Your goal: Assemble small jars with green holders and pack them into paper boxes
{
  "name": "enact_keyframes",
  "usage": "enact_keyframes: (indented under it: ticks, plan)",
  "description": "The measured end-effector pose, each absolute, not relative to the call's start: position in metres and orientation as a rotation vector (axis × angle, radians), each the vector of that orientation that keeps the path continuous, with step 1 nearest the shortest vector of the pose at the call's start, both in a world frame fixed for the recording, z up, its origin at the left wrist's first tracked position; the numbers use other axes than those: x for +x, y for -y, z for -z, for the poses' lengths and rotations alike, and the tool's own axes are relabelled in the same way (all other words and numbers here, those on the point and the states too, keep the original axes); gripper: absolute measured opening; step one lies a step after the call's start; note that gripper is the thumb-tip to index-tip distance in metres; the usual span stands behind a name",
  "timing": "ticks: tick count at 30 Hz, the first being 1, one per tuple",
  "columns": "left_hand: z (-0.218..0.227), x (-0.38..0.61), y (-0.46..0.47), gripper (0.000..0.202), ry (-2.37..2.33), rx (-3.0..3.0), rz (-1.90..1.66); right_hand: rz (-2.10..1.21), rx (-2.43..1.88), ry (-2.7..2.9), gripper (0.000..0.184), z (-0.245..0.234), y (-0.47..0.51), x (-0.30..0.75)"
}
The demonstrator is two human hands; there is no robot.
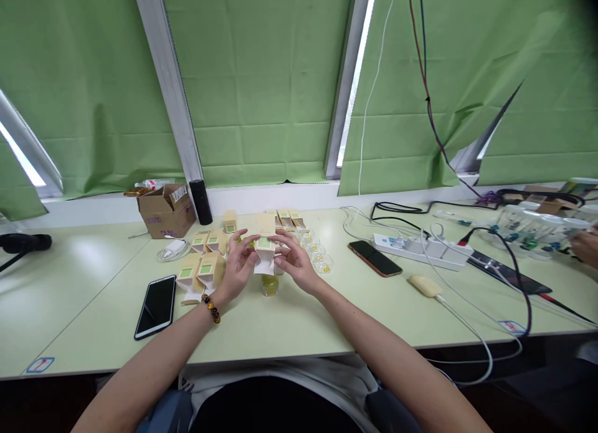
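Observation:
My left hand (238, 265) and my right hand (294, 263) both grip a small cream carton with a green label (265, 252), held just above the pale green table (299, 327). A small bottle of yellow liquid (270, 285) stands on the table right under the carton. My left wrist wears a bead bracelet (211, 308). Several more cream cartons (203, 271) lie to the left of my hands and behind them. A row of small clear containers with yellow contents (317, 255) sits just right of my hands.
A black phone (156, 306) lies at front left. A brown cardboard box (166, 212) and a black cylinder (200, 202) stand at the back. Another phone (374, 258), a white power strip (420, 247), a beige mouse (425, 286) and cables lie right. Another person's hand (586, 246) shows at far right.

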State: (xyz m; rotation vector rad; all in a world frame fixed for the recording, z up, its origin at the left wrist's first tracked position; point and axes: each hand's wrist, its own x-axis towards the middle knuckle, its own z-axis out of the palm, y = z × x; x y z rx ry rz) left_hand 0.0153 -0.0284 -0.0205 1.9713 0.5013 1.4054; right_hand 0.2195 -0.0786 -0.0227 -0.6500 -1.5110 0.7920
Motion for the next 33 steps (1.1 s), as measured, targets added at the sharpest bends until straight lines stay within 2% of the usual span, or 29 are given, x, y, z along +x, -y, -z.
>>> enact_keyframes:
  ticks: [4, 19, 33]
  plan:
    - [0.026, 0.015, 0.026, 0.044, -0.453, 2.010, -1.382, -0.823, -0.627, 1.451, 0.055, 0.023, 0.075, 0.221]
    - [0.029, 0.021, 0.025, 0.029, -0.629, 2.018, -1.501, -0.817, -0.702, 1.384, 0.046, 0.025, 0.072, 0.215]
    - [0.031, 0.022, 0.029, 0.031, -0.651, 2.039, -1.497, -0.786, -0.781, 1.342, 0.037, 0.027, 0.072, 0.211]
